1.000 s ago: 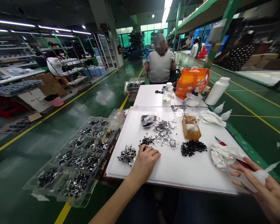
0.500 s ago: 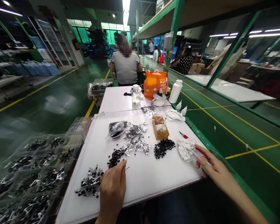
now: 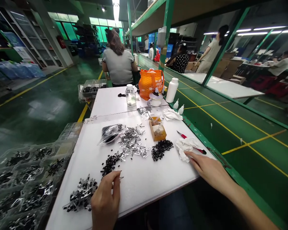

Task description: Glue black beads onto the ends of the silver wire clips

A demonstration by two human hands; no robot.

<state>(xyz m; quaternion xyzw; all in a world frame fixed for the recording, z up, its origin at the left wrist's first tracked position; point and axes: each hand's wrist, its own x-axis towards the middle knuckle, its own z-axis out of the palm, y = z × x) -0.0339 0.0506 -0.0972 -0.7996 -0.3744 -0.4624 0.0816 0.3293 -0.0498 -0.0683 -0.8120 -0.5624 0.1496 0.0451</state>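
Note:
My left hand [image 3: 107,196] is closed in a pinch on a small bent metal clip [image 3: 121,178], whose wire end sticks out past the fingertips. Beside it lie a heap of clips with black tips [image 3: 83,195] and a scatter of small black caps [image 3: 109,164]. My right hand [image 3: 206,167] has its fingers closed at the near edge of a crumpled white cloth [image 3: 186,147]; the fingertips are partly hidden. Under the cloth runs a red-handled knife [image 3: 201,150], showing at both ends. Bare metal clips [image 3: 132,142] and another black cap pile [image 3: 162,149] lie between the hands.
A yellow box [image 3: 160,136], a plastic bag of black parts [image 3: 110,132], a clear jar [image 3: 131,97], an orange bag [image 3: 150,84] and a white bottle [image 3: 172,91] stand farther back on the table. Compartment trays of parts [image 3: 26,179] flank the left. A person [image 3: 118,65] sits ahead.
The view has turned slightly right. My right hand has shifted from the cloth's right side to its near edge, uncovering the knife's end. My left hand still pinches the clip.

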